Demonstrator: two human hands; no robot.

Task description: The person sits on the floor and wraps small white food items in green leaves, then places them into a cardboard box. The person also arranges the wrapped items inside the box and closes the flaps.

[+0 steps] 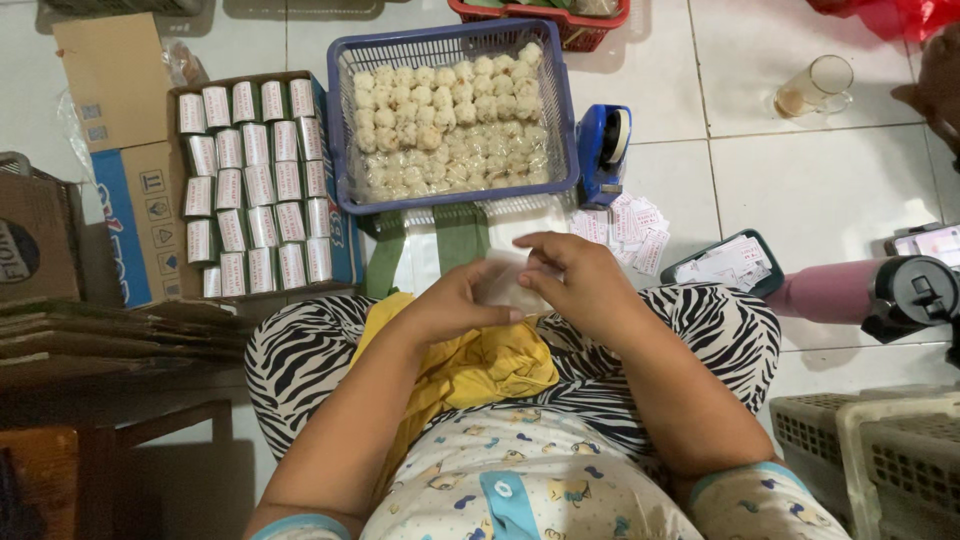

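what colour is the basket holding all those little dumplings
Blue: the basket is a blue plastic mesh one, seen best in the head view.

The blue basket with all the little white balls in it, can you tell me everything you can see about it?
The blue basket is a rectangular plastic tray with mesh walls and a solid rim. It sits flat on the white tiled floor, in front of the person's knees. Rows of small pale round dumplings fill it almost to the rim. A cardboard box of wrapped rolls sits against its left side, a blue tape dispenser beside its right, and a red basket just behind. Neither hand touches it.
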